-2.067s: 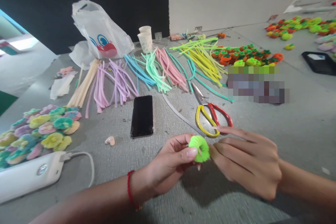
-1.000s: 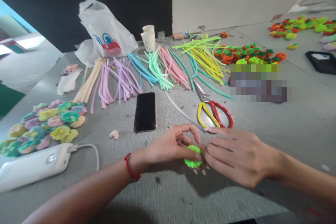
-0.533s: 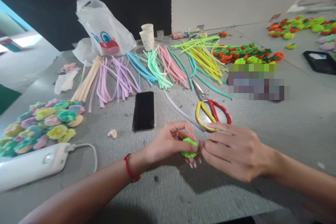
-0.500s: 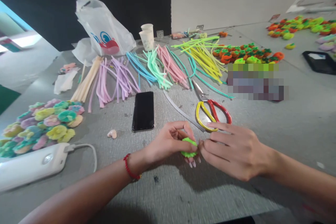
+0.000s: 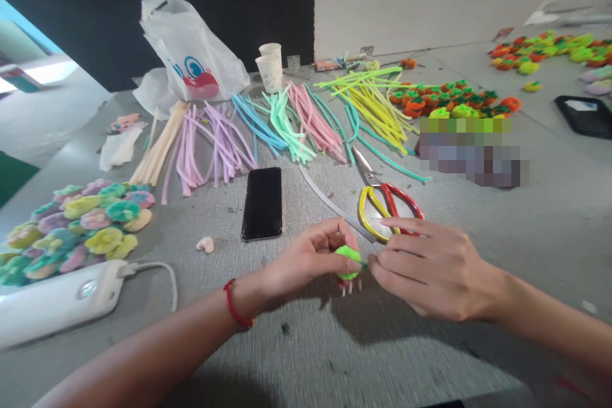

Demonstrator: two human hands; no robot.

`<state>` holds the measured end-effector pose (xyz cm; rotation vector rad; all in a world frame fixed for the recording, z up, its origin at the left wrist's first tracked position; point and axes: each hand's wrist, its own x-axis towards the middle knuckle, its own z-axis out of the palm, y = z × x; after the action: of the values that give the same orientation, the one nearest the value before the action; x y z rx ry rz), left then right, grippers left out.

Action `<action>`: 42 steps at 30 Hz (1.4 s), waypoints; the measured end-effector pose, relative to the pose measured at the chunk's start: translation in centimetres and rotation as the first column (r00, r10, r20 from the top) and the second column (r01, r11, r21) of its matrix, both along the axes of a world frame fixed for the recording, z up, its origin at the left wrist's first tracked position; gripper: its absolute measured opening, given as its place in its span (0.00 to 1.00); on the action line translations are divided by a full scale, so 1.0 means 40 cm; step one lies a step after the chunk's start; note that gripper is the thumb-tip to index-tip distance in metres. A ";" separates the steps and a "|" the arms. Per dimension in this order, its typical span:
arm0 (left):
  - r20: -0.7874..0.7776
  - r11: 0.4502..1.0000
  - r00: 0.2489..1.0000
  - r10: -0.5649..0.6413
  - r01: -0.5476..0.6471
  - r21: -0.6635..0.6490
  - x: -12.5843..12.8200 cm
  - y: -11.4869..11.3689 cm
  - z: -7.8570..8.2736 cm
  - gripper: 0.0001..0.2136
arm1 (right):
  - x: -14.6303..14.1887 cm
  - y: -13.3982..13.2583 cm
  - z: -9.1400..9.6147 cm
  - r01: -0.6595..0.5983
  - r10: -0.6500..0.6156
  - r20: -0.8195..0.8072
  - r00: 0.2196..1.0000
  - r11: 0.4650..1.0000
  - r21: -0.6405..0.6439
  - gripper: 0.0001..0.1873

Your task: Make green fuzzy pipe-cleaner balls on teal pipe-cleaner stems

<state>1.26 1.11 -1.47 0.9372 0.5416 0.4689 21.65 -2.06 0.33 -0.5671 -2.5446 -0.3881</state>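
My left hand (image 5: 318, 255) grips a small, round, lime-green pipe-cleaner piece (image 5: 348, 260) between thumb and fingers, above the grey table. A short dark-green pipe-cleaner end (image 5: 364, 265) sticks out of its right side. My right hand (image 5: 433, 268) pinches that end with thumb and forefinger; its other fingers are curled, the uppermost stretched towards the scissors. Scissors (image 5: 387, 204) with one yellow and one red handle lie just beyond my right hand, partly covered by it. A grey pipe cleaner (image 5: 329, 201) lies to their left.
A black phone (image 5: 262, 204) lies left of the scissors. Bundles of coloured pipe cleaners (image 5: 220, 140) spread across behind it. Fuzzy flowers (image 5: 90, 220) and a white power bank (image 5: 62, 299) are at left. Orange and green pumpkins (image 5: 444, 99), paper cups (image 5: 270, 70) and a plastic bag (image 5: 191, 51) stand behind.
My right hand has drawn slightly right, away from the lime-green piece, and the dark-green end now shows between the hands. The piece has turned a little in my left fingers.
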 end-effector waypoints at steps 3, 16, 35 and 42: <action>-0.013 1.000 1.000 -0.014 0.014 -0.016 0.000 0.000 0.002 0.07 | 0.001 -0.001 -0.005 -0.004 0.004 0.000 1.000 1.000 -0.031 0.15; -0.160 0.974 0.986 0.053 -0.016 0.226 -0.006 -0.017 -0.012 0.10 | -0.014 0.001 -0.008 0.004 -0.176 -0.149 0.973 0.657 -0.754 0.16; -0.194 -0.229 0.979 0.055 0.202 0.952 -0.016 0.011 0.043 0.06 | -0.038 -0.024 -0.070 -0.618 -0.696 -0.144 0.704 -0.500 -0.607 0.07; -0.422 0.725 0.906 0.038 0.266 0.635 -0.010 0.023 0.065 0.16 | 0.003 -0.002 -0.008 -0.045 -0.395 -0.252 0.884 0.464 -0.885 0.12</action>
<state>0.86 2.02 1.11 1.8105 0.6984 0.3532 21.77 -2.12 0.02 -1.1452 -2.0537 0.9994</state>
